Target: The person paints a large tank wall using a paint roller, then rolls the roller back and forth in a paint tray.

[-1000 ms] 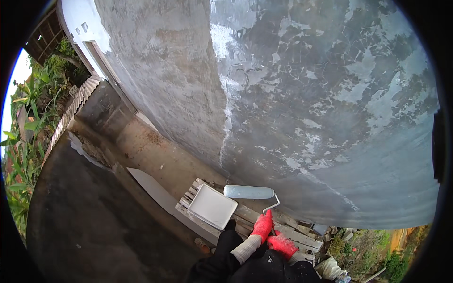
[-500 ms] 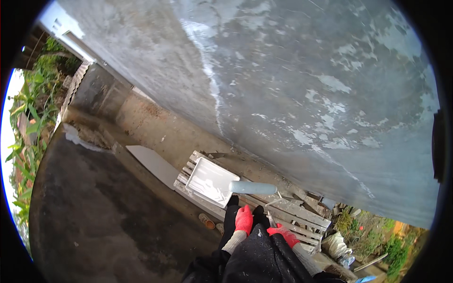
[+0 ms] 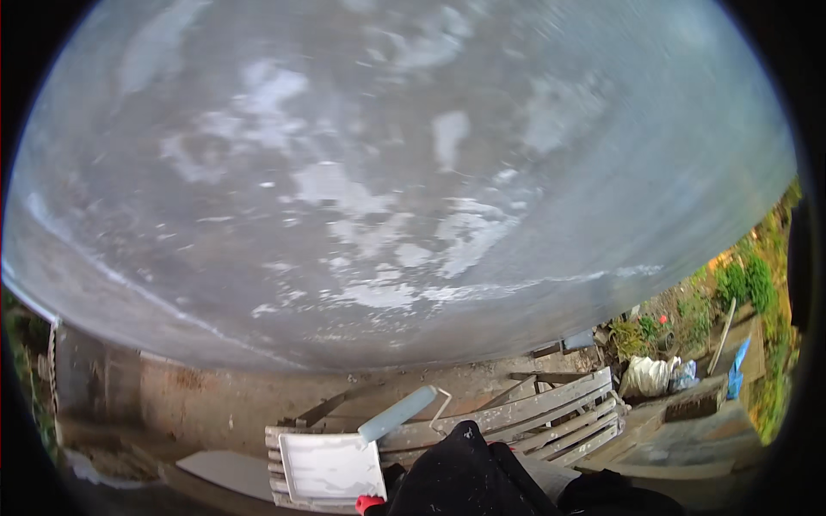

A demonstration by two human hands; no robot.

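Note:
My left hand (image 3: 369, 503), in a red glove, is at the lower right corner of a white paint tray (image 3: 337, 499). Its fingers look curled, but what they may hold is hidden. Whitish paint is smeared over the tray's floor. A paint roller (image 3: 397, 413) with a pale blue-grey sleeve slants over the tray's upper right corner. Its bent wire frame (image 3: 445, 404) runs back toward my right hand (image 3: 514, 448), of which only a sliver of red glove shows behind my dark clothing. The handle is hidden there; half a second ago that hand was closed round it.
The tray stands on a slatted wooden bench (image 3: 551, 408) along a grey wall (image 3: 344, 258) with pale patches. A flat pale board (image 3: 228, 473) lies left of the bench. At the right are a whitish sack (image 3: 650, 377), a blue sheet (image 3: 737, 368), planks and plants.
My view has swung right and up, so the wall fills more of it. Tray, roller and hands appear lower. My right hand has become almost wholly hidden by my clothing.

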